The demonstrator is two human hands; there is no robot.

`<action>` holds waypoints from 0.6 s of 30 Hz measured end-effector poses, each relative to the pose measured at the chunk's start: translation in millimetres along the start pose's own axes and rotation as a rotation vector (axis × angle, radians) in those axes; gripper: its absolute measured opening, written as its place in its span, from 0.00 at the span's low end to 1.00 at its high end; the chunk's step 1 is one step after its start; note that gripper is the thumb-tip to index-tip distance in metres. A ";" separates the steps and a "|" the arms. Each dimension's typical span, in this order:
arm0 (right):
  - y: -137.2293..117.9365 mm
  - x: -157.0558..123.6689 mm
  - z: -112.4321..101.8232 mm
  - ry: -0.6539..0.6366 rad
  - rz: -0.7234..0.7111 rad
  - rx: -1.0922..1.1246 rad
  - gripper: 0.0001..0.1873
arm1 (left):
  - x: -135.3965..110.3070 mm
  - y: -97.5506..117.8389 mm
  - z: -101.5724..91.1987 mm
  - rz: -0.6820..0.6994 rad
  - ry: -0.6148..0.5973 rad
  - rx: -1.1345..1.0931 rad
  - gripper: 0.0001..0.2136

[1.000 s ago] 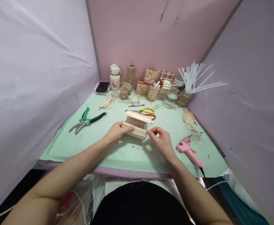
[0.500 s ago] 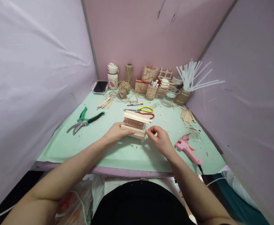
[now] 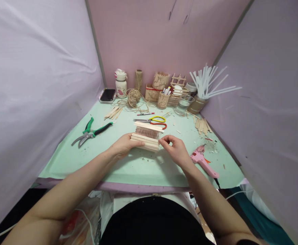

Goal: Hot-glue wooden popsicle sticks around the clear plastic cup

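Note:
A small box built of pale wooden sticks (image 3: pixel 148 135) stands on the mint-green table mat (image 3: pixel 138 166) in front of me. My left hand (image 3: pixel 123 146) grips its near left side, thumb on the front sticks. My right hand (image 3: pixel 175 151) sits at the box's right end with fingers curled in a pinch against the corner; what it pinches is too small to make out. Scissors with yellow and red handles (image 3: pixel 156 120) lie just behind the box.
Green-handled pruning shears (image 3: pixel 91 131) lie at the left. A pink glue gun (image 3: pixel 203 160) rests at the right. Loose craft sticks (image 3: pixel 202 125), twine (image 3: pixel 133 97), a phone (image 3: pixel 107 95), a bottle (image 3: pixel 120 84), cups and white glue sticks (image 3: pixel 207 83) line the back. Fabric walls enclose three sides.
The view has shifted slightly. Both hands stay at the stick box, with the right fingers working a little at its right corner.

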State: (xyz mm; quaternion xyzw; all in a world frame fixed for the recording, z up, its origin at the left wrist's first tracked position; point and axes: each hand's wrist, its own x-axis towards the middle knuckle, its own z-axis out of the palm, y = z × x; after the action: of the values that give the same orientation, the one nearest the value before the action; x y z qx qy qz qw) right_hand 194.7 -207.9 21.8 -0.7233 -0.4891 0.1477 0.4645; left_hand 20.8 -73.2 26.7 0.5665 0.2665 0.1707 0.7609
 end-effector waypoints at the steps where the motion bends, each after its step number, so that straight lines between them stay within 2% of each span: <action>1: -0.2 0.4 -0.5 0.000 -0.005 -0.007 0.13 | -0.1 0.1 0.0 -0.002 -0.014 -0.004 0.18; 10: -2.5 -1.4 -2.0 0.013 -0.077 -0.119 0.11 | -1.2 2.1 -0.4 -0.007 -0.052 0.036 0.18; 18: -2.5 6.4 -7.9 -0.076 -0.058 -0.171 0.09 | -2.4 3.8 -1.5 -0.020 -0.069 0.088 0.17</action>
State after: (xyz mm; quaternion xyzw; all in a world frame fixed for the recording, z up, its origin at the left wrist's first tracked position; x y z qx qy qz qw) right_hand 201.6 -206.5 29.6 -0.7398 -0.5378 0.1192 0.3864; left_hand 18.1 -72.2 30.5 0.6022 0.2529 0.1316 0.7457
